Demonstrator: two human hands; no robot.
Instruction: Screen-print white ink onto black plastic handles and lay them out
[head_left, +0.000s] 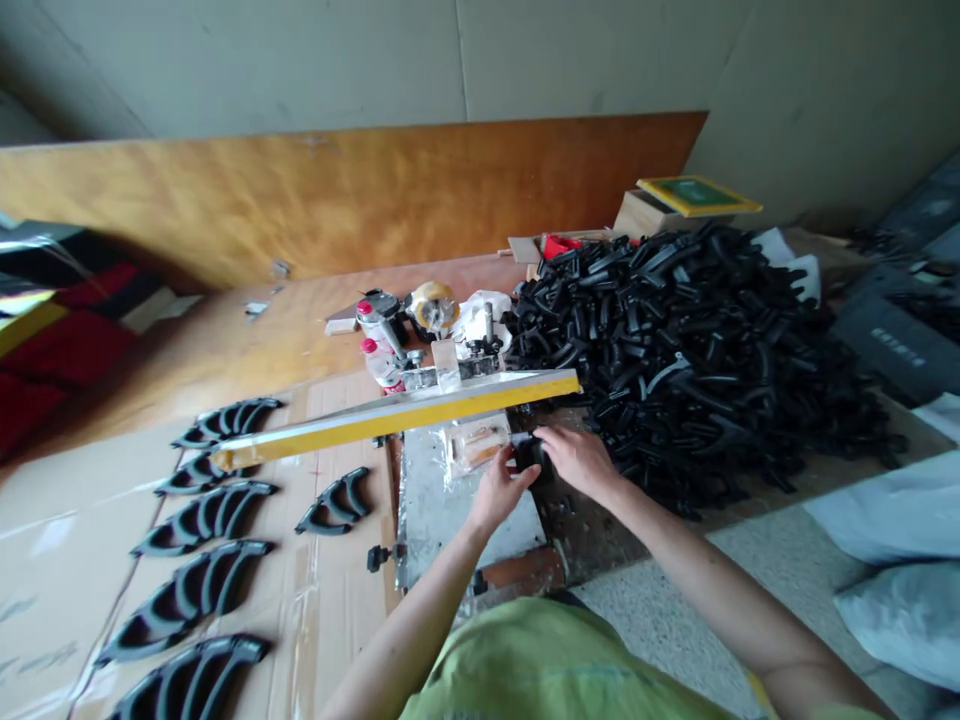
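In the head view, both bare hands meet over the right-hand part of a flat grey plate (450,510) wrapped in clear plastic, at a small black plastic-looking piece (528,453). The left hand (499,492) has its thumb and fingers parted around the near side of the piece, gripping it between them; the right hand (576,460) has bent fingers drawn together at the piece's far right end, but blur hides whether they pinch it or only touch it. Just left of the piece, a clear plastic packet with orange-brown contents (480,445) lies on the plate. A long yellow-and-silver bar (405,416) crosses above the plate, beyond the hands, and reaches leftward over flattened brown cardboard (330,580). On the cardboard, curved black ribbed parts (202,515) lie in overlapping groups, with a smaller group (335,502) nearer the plate. Behind the bar stand clear bottles with red caps (381,362) and a yellowish roll of tape (433,306). To the right of the hands is a large heap of loose black curved parts (675,350).
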